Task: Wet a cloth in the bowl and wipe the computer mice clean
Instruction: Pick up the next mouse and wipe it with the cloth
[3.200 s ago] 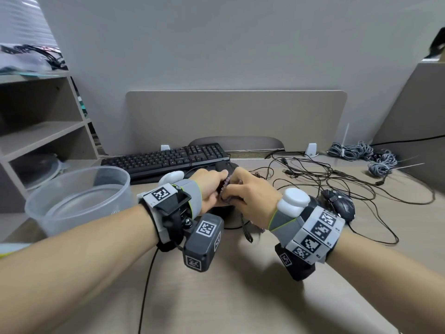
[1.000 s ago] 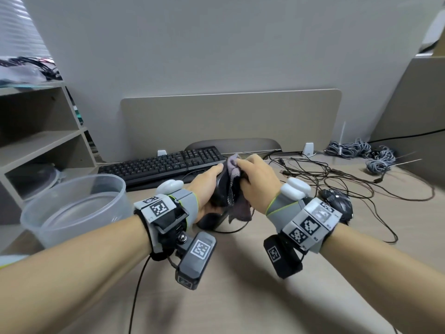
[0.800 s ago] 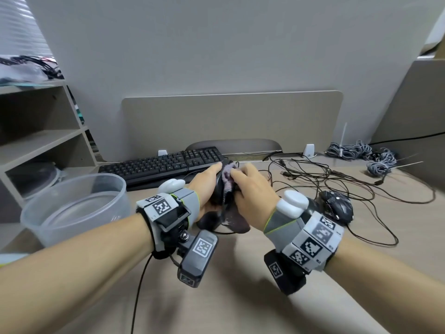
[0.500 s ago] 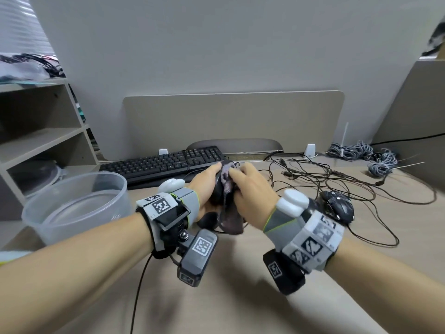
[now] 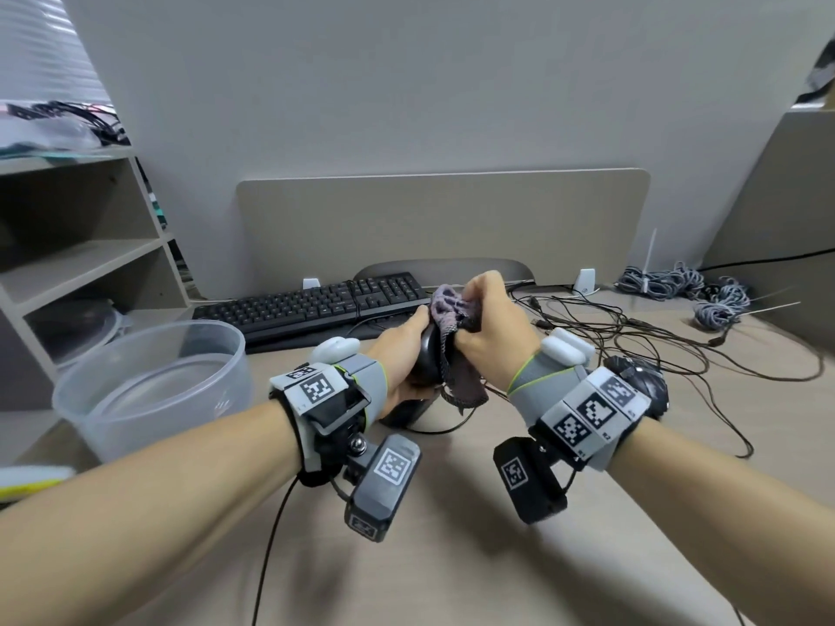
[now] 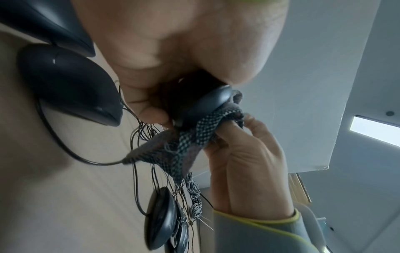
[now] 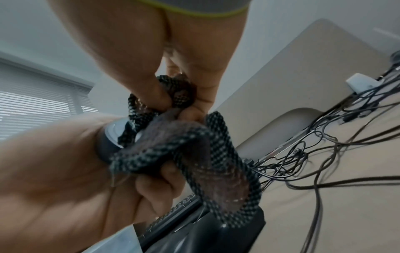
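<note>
My left hand [image 5: 402,354] grips a black mouse [image 5: 427,361] lifted off the desk, its fingers curled round the body [image 6: 205,104]. My right hand [image 5: 485,327] pinches a bunched purple-grey cloth [image 5: 452,309] and presses it against the mouse's side. The cloth [image 7: 194,147] hangs down between both hands. A second black mouse [image 6: 67,82] lies on the desk right under my left hand. Another black mouse [image 5: 641,381] sits behind my right wrist. The clear plastic bowl [image 5: 153,381] with water stands at the left.
A black keyboard [image 5: 311,305] lies behind my hands. Tangled black cables [image 5: 632,336] and grey cable coils [image 5: 705,295] cover the right side of the desk. A shelf unit [image 5: 81,246] stands at the left, and a beige divider [image 5: 443,219] runs along the back.
My right hand has slid the cloth up along the mouse, from its lower side to its top end. The left hand keeps the mouse raised in much the same place.
</note>
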A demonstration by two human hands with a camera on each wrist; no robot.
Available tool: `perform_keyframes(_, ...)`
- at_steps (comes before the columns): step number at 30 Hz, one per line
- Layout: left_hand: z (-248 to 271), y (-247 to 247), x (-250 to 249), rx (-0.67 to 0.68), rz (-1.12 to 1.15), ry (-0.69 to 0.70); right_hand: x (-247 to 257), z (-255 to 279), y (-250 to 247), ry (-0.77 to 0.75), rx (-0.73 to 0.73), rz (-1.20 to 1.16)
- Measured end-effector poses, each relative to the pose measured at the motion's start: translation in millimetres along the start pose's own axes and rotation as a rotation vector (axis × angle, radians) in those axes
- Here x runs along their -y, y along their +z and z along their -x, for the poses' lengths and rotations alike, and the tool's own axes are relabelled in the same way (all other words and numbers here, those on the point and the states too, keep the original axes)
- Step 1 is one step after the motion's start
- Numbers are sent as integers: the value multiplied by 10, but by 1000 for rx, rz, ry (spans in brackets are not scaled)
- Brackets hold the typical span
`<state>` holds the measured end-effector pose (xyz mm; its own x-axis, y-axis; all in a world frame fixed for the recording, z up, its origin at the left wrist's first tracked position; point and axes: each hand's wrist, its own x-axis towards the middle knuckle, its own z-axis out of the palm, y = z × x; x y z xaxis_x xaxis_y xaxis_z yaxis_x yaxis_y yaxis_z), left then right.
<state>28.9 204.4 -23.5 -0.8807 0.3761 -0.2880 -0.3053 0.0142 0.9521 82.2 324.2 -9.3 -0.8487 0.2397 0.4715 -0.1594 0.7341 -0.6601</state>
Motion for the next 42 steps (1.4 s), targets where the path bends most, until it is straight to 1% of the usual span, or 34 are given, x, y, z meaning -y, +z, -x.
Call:
perform_keyframes(3, -14, 3, -24, -25, 30, 30, 24, 31, 3, -37, 56, -37)
perform_keyframes(6, -29, -28, -43, -48, 67, 31, 27, 99, 23, -66, 124, -85)
perform_keyframes(10, -79, -32, -81, -110, 94, 29, 42, 235, 111, -234, 55, -24)
perform_keyframes(13, -104, -49, -92, -84, 138, 5, -70, 258, 123, -304, 78, 47)
perform_keyframes(16, -118, -60, -57, -96, 134, 0, -145, 206, 69, -261, 146, 131)
perform_keyframes(19, -130, -16, -56, -107, 113, 13, -30, 178, 79, -304, 62, 50)
perform_keyframes(21, -152, -21, -75, -106, 101, 33, -7, 203, 102, -321, 48, 16)
perform_keyframes(25, -178, -70, -60, -109, 96, 23, -92, 282, 112, -308, 133, 55)
perform_keyframes(30, -158, -96, -61, -119, 62, 16, 11, 287, 114, -323, 131, 7)
perform_keyframes(34, -106, -111, -38, -129, 23, 10, -6, 334, 107, -300, 246, 81)
perform_keyframes(35, -124, -101, -5, -133, 6, 3, 15, 272, 92, -288, 239, 81)
perform_keyframes(36, -102, -85, 16, -126, -3, 2, 16, 170, 81, -256, 200, 65)
perform_keyframes(38, -75, -55, 36, -95, 4, 24, -37, -60, 28, -139, 83, 10)
perform_keyframes(40, -93, -67, 28, -66, 15, 24, -106, -115, 31, -51, 27, 13)
perform_keyframes(41, -117, -85, 14, -71, 25, 30, -93, -52, 62, -59, 31, 40)
perform_keyframes(42, -109, -99, -9, -77, 33, 44, -59, 27, 102, -101, 50, 57)
